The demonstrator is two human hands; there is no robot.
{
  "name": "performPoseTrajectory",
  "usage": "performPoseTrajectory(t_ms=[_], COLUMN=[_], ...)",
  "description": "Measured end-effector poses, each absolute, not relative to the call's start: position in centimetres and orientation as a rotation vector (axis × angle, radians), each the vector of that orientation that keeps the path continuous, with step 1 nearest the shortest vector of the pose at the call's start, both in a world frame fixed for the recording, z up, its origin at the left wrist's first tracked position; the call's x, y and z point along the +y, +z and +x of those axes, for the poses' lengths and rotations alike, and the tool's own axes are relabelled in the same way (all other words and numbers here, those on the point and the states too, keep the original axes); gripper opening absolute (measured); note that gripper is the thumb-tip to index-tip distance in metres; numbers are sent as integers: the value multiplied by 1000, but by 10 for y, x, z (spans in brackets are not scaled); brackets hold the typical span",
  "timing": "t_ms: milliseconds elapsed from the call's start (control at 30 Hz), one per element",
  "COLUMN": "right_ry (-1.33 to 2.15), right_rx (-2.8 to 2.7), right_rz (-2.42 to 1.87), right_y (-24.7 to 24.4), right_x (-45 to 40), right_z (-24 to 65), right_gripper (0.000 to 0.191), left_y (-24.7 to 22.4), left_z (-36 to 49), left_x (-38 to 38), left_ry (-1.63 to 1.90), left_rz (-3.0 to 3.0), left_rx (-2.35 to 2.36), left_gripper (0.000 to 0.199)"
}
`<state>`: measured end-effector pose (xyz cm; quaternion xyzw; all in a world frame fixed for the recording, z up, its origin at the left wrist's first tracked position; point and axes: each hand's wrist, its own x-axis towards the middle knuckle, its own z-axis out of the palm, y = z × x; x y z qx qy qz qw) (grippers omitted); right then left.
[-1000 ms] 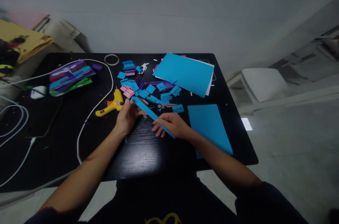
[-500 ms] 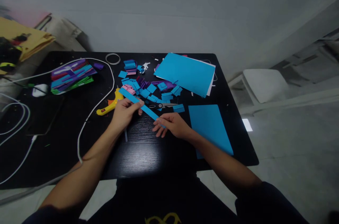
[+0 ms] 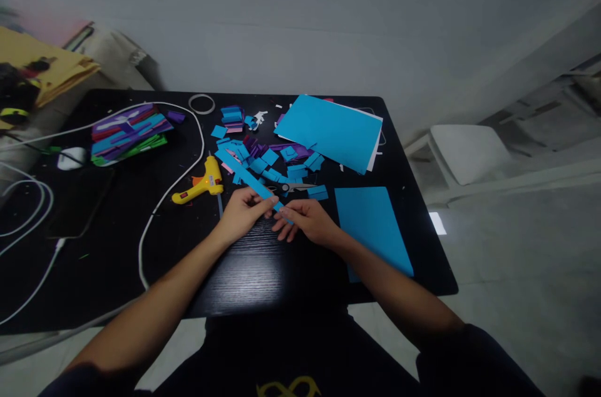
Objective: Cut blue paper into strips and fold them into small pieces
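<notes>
A long blue paper strip (image 3: 247,177) slants across the middle of the view, held above the black table (image 3: 188,278). My left hand (image 3: 246,212) pinches it between thumb and fingers toward its lower end. Close beside it, my right hand (image 3: 305,220) grips that lower end, with its other fingers spread beneath. The strip's far end reaches over a pile of small blue paper pieces (image 3: 270,157), mixed with purple and pink ones. Scissors (image 3: 293,186) lie just beyond my hands. To the left rests a yellow hot glue gun (image 3: 201,183) with a glue stick in it.
Blue sheets lie at the right (image 3: 373,228) and at the back (image 3: 333,131). A bundle of coloured strips (image 3: 129,134), a phone (image 3: 82,203) and a white earphone case (image 3: 71,158) are on the left. A white cable (image 3: 145,234) loops across the table. Beyond the right edge stands a white stool (image 3: 469,153).
My left hand has slid down along the strip toward my right hand, uncovering the glue gun's front. My right hand has barely moved.
</notes>
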<state>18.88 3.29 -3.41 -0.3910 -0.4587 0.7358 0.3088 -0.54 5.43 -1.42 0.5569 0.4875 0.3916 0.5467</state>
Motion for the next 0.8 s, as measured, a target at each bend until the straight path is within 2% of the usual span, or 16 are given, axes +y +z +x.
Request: performPoseTrajectory(t_ms=[200,367,533,800], right_ry=[1941,1966,1959,1934], right_rx=[-1244,-1244,-1238,-1214], right_rz=[-1027,-1002,-988,-1006], right_y=[-35,-37,-38,-43], right_x=[30,28,28,30], right_z=[187,188,187,186], right_gripper=[42,42,42,46], left_y=[-12,-1,0,-20], left_z=[-8,-39,-49,-3], left_x=[59,82,92,55], left_ry=[987,1366,1511,1037], left_rz=[1314,1029,870,1219], left_rx=[1115,1249,1210,1177], left_gripper=[17,15,19,27])
